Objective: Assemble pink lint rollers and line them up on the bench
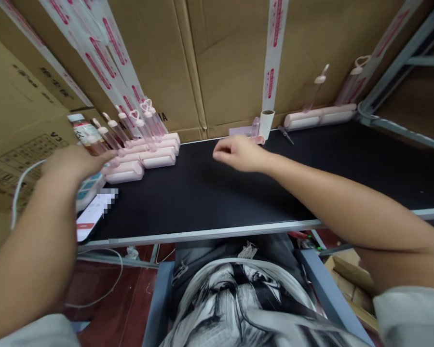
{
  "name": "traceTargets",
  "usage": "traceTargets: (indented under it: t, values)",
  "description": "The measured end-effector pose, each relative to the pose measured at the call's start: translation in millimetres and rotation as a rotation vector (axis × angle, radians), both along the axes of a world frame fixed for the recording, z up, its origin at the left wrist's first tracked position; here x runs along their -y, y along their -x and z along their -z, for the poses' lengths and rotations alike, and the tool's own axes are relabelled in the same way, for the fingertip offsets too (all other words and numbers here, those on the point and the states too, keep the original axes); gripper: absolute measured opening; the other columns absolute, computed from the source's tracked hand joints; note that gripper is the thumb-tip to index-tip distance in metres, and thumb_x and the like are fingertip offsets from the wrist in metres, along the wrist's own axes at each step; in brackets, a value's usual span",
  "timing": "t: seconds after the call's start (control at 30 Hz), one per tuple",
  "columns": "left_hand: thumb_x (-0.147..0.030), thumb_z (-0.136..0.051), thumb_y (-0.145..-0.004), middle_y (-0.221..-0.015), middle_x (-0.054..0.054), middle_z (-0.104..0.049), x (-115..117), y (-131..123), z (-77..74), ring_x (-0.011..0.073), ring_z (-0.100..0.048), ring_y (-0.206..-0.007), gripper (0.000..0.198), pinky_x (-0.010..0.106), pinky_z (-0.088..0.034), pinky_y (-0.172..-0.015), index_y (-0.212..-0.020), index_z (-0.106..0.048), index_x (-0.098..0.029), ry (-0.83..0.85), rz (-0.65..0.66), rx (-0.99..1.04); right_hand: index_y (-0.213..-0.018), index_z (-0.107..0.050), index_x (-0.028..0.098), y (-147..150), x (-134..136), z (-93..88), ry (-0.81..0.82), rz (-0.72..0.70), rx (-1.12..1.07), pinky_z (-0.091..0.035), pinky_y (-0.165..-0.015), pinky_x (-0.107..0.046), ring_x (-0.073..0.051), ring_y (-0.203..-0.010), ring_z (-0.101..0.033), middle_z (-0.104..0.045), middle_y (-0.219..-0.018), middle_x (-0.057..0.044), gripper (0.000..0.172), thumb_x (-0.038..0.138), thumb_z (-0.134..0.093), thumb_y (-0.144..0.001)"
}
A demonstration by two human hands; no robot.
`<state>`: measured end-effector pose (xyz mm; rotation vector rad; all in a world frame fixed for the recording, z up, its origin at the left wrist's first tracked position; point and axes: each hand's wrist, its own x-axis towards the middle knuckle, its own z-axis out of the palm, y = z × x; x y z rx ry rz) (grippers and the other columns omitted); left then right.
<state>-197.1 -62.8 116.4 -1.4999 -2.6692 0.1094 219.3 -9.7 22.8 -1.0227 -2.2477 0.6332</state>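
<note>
My left hand [70, 161] reaches over the left end of the dark table, beside a group of pink-and-white cylinder-shaped pieces [159, 158]. Clear tubes with pale pink caps [141, 126] stand up from these pieces, some capped with a heart-shaped loop. One digit of this hand stretches out to the nearest piece; the other fingers are mostly hidden behind the hand. My right hand [243, 152] hovers above the middle of the table with its fingers loosely curled in and nothing visible in them. Just behind it are a small pink object [259, 140] and a white cup [266, 124].
More pink pieces [320, 116] with capped tubes stand at the back right. A small dark tool [286, 135] lies near the cup. On the left are a bottle [85, 129], a power strip [90, 190] and a phone [96, 212]. Cardboard [231, 62] walls the back.
</note>
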Motion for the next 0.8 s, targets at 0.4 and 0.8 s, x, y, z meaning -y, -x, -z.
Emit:
traceTargets:
  t: [0.4, 0.8]
  values:
    - [-0.039, -0.061, -0.104, -0.133, 0.020, -0.079, -50.1, -260.7, 52.1, 0.0381, -0.073, -0.124, 0.044, 0.046, -0.054, -0.103, -0.137, -0.076, -0.014, -0.171, 0.982, 0.120, -0.115, -0.076, 0.012, -79.5, -88.9, 4.0, -0.223, 0.701, 0.030, -0.055, -0.101, -0.050, -0.037, -0.110, -0.073, -0.078, -0.106, -0.018, 0.043, 0.045, -0.080, -0.088]
    - [-0.035, -0.072, -0.102, -0.116, 0.030, -0.080, -129.4, -331.6, 99.8, 0.0323, -0.078, -0.114, 0.027, 0.042, -0.044, -0.082, -0.103, -0.079, -0.009, -0.195, 1.082, 0.301, -0.088, -0.071, 0.021, -91.8, -81.9, 19.2, -0.298, 0.713, -0.225, -0.049, -0.079, -0.037, -0.021, -0.073, -0.064, -0.068, -0.073, -0.002, 0.008, 0.029, -0.074, -0.088]
